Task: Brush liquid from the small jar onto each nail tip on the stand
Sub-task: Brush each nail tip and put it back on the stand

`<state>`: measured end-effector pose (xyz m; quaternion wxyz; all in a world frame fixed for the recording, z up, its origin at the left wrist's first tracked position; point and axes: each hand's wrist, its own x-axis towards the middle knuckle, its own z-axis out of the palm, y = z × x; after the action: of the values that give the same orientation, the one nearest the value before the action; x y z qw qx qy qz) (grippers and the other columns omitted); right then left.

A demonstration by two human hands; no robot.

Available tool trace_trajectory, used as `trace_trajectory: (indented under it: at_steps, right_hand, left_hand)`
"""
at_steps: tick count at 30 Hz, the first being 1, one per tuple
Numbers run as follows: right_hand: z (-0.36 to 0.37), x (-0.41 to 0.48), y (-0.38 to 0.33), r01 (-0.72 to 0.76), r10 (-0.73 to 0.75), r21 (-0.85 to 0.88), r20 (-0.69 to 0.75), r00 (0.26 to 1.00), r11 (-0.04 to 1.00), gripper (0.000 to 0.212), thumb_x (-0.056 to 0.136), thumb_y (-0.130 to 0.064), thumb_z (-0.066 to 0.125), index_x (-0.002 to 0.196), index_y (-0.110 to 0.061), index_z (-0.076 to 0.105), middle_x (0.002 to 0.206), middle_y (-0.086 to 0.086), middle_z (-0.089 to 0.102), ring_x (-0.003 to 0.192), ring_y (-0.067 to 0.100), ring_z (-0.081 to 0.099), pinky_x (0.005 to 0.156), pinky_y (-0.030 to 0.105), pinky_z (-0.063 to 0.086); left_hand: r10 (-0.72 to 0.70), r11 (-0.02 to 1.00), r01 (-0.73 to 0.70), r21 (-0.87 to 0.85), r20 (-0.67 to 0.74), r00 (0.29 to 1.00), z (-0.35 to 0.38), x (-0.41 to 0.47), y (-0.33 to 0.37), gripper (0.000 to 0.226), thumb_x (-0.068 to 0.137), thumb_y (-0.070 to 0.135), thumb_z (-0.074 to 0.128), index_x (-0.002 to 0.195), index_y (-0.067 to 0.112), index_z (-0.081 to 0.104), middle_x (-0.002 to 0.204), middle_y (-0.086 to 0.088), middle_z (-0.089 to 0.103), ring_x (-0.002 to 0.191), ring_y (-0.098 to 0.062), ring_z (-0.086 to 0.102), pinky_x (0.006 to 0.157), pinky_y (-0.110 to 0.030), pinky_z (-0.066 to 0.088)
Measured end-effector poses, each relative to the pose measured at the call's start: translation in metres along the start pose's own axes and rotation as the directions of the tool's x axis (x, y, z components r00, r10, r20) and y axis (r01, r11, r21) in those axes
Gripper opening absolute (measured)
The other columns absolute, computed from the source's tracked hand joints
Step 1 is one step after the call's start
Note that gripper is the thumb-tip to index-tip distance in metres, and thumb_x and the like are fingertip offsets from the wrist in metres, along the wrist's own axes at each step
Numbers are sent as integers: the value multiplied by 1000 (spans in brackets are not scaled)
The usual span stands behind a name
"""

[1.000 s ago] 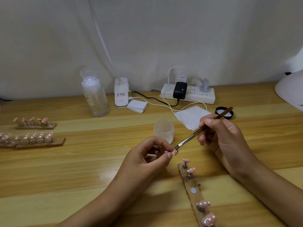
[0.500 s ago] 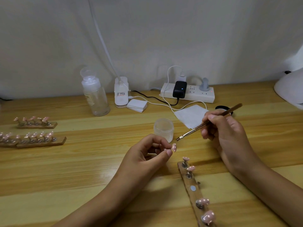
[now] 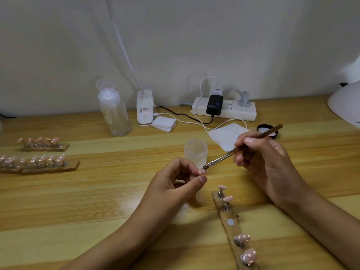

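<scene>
My left hand (image 3: 175,184) pinches a pink dotted nail tip (image 3: 202,171) on its small holder, lifted off the stand. My right hand (image 3: 266,162) grips a brown-handled brush (image 3: 241,148) like a pen, and the bristles touch the top of that nail tip. The small frosted jar (image 3: 195,152) stands open just behind the two hands. A wooden stand (image 3: 231,225) runs toward me at the lower right, carrying several pink nail tips and one bare metal spot in the middle.
Two more wooden stands with pink tips (image 3: 44,145) (image 3: 39,164) lie at the left. A clear pump bottle (image 3: 115,112), a white device (image 3: 144,108), white pads (image 3: 163,123), a power strip (image 3: 224,108), a tissue (image 3: 226,136), a black lid (image 3: 267,130) and a white lamp (image 3: 346,102) line the back.
The brush tip pulled back toward the jar half a second ago, and has now come down again onto the nail tip held in my left hand.
</scene>
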<state>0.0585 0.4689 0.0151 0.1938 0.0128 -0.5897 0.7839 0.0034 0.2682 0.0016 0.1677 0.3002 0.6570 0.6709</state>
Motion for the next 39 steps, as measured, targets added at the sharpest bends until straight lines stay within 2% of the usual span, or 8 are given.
trace_trajectory:
  at_steps: [6,14,19,23,28,30,33,39]
  right_hand:
    - [1,-1,1,-6,8,-52,39,999,999,23,85,-12,50,73,-17,70,65,1,63,59,9,60,57,19,50]
    - [5,-3,0,121,-124,-145,-8,992,982,29,83,-9,48,69,-21,70,66,-1,63,59,10,59,58,20,50]
    - [4,-5,0,178,-191,-228,-36,981,957,28,85,-6,48,72,-20,69,70,-2,64,62,10,59,60,20,50]
    - [-1,-2,1,123,-142,-145,-125,982,982,40,95,-1,43,76,-22,70,73,-5,67,64,8,62,61,19,52]
    - [-6,3,0,55,-50,24,-182,982,998,37,96,-6,42,76,-19,70,71,-3,66,63,8,61,60,20,52]
    - [-6,4,1,33,-21,71,-176,984,997,35,95,-7,44,75,-18,70,71,-2,65,63,8,61,60,20,52]
    - [-6,4,1,15,0,110,-133,991,994,29,90,-11,48,74,-17,71,70,-2,65,62,8,60,59,21,51]
    - [-7,3,4,-10,12,62,-36,999,998,21,85,-14,50,78,-16,69,69,-2,64,64,9,61,62,22,52]
  left_hand:
    - [-55,998,55,-18,-7,998,1,-1,2,8,71,27,73,73,26,65,65,13,57,60,-2,48,56,-13,40]
    - [-77,997,76,-22,-27,997,1,-1,3,9,80,13,71,76,19,65,64,14,61,59,-2,52,56,-12,45]
    - [-83,993,79,-90,-37,996,1,-1,3,13,73,25,70,80,17,64,71,13,66,65,-2,56,59,-13,47]
    - [-66,987,61,-146,-35,997,1,-1,4,10,73,22,69,82,23,66,75,8,66,64,-5,55,59,-15,47]
    - [-85,990,81,-111,-25,996,-1,-1,5,18,69,28,72,86,22,75,83,6,74,72,-1,63,63,-11,49]
    - [-100,989,97,-112,-25,995,-2,-1,4,22,71,30,72,91,23,76,90,7,76,75,0,66,65,-11,50]
    - [-98,989,94,-116,-31,995,-3,0,2,19,75,30,70,91,21,76,84,3,75,75,-3,66,67,-14,51]
    - [-113,983,107,-148,-32,993,-2,-1,2,17,73,30,72,83,16,75,78,0,74,73,-5,67,62,-13,50]
